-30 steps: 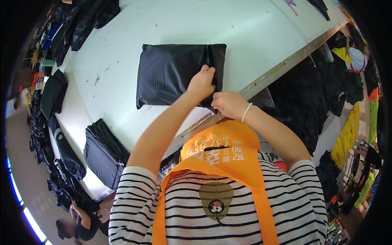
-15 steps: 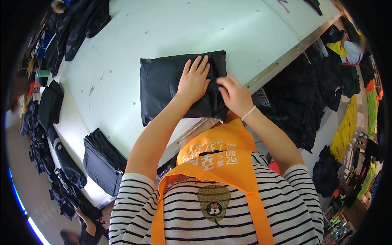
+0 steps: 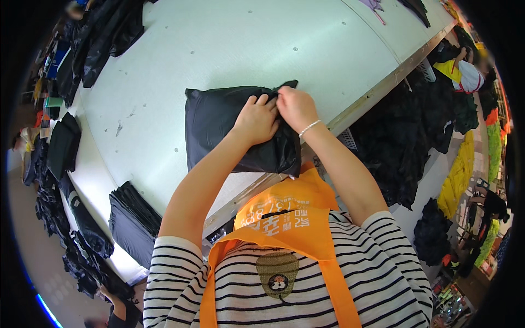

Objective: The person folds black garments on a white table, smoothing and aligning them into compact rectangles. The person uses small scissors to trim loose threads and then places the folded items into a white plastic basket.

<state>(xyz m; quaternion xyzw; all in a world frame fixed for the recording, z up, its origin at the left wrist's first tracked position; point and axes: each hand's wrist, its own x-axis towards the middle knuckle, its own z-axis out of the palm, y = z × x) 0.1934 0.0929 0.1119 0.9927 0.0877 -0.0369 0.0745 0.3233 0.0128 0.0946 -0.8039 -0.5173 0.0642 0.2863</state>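
A plump black package lies on the pale counter, right at the edge nearest the person, its near right corner reaching over the metal trim. The left hand is open, palm down, fingers a little spread, resting on top of the package toward its right end. Just beside it, the right hand is closed, its bent fingers gripping the wrinkled black material by the far right corner, where a small point of it sticks up past the knuckles. A beaded bracelet circles the right wrist.

To the person's left, a stack of flat black pieces sits by the counter's near edge, well apart from the package. More dark garments spread along the counter's left edge toward the far left corner. Far off to the right, near the same trimmed edge, is a small purple item. Beyond that edge, below the counter, hangs a heap of black cloth, with yellow fabric further right.
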